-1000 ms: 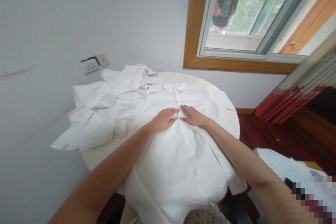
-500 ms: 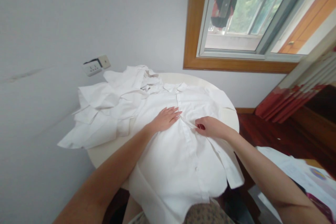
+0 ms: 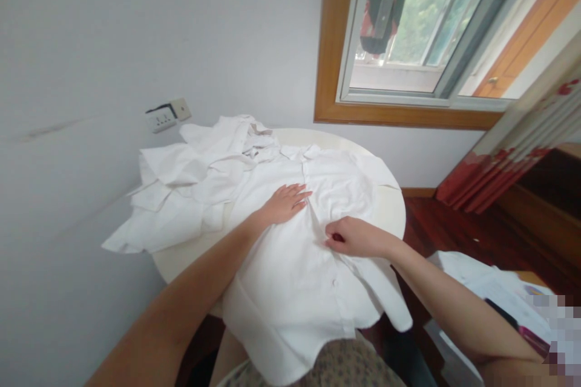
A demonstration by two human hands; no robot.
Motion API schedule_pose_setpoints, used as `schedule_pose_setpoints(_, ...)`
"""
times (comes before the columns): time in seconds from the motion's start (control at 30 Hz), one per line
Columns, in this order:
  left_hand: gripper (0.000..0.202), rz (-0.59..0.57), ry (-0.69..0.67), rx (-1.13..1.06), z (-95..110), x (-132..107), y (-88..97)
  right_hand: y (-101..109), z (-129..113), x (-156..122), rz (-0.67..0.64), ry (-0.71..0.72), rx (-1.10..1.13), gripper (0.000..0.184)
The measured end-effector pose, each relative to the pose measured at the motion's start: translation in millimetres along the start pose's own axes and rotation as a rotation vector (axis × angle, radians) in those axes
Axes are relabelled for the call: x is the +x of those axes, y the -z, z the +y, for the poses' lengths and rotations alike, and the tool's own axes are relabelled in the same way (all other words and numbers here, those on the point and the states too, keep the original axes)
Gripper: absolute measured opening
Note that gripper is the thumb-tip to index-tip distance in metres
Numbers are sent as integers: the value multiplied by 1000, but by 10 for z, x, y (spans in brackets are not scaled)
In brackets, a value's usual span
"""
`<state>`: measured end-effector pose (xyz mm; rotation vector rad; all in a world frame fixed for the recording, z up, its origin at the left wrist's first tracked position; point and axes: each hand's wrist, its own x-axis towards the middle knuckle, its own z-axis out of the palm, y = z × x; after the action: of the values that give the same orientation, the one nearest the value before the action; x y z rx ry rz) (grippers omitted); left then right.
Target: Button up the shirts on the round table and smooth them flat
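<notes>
A white button-up shirt (image 3: 295,278) lies face up across a round cream table (image 3: 394,213), its hem hanging over the near edge. My left hand (image 3: 287,201) rests flat on the shirt's chest, fingers stretched out. My right hand (image 3: 354,237) is closed in a pinch on the shirt's front placket, just below and right of the left hand. A button shows lower down on the placket.
More white garments (image 3: 181,193) are heaped on the table's left side, spilling over the edge by the wall. A wall socket (image 3: 167,115) sits above them. A window (image 3: 408,30) is at the upper right; a red-patterned curtain (image 3: 508,163) and papers (image 3: 490,284) lie to the right.
My right hand has slid down the placket toward me and closed from flat into a pinch. My left hand has stayed flat on the chest.
</notes>
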<state>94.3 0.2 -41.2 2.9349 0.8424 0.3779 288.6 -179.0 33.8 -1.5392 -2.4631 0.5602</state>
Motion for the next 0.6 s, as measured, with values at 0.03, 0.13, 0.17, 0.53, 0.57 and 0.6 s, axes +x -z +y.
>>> schedule_pose_setpoints(0.03, 46, -10, 4, 2, 0, 0, 1, -59, -44, 12, -34, 6, -18, 20)
schedule_pose_setpoints(0.13, 47, -25, 14, 6, 7, -4, 7, -207, -175, -2, -61, -22, -110, 20)
schedule_pose_setpoints(0.17, 47, -25, 15, 6, 10, -6, 10, -235, -208, -22, -60, -26, -114, 19)
schedule_pose_setpoints(0.53, 40, 58, -22, 56, 102, -8, 62, -136, -109, 138, 107, -171, -40, 27)
schedule_pose_setpoints(0.57, 38, 79, -26, 72, 145, -9, 102, -158, -105, 185, 125, -200, -77, 30)
schedule_pose_setpoints(0.6, 34, 97, -24, 86, 199, -14, 154, -189, -104, 222, 139, -223, -104, 32)
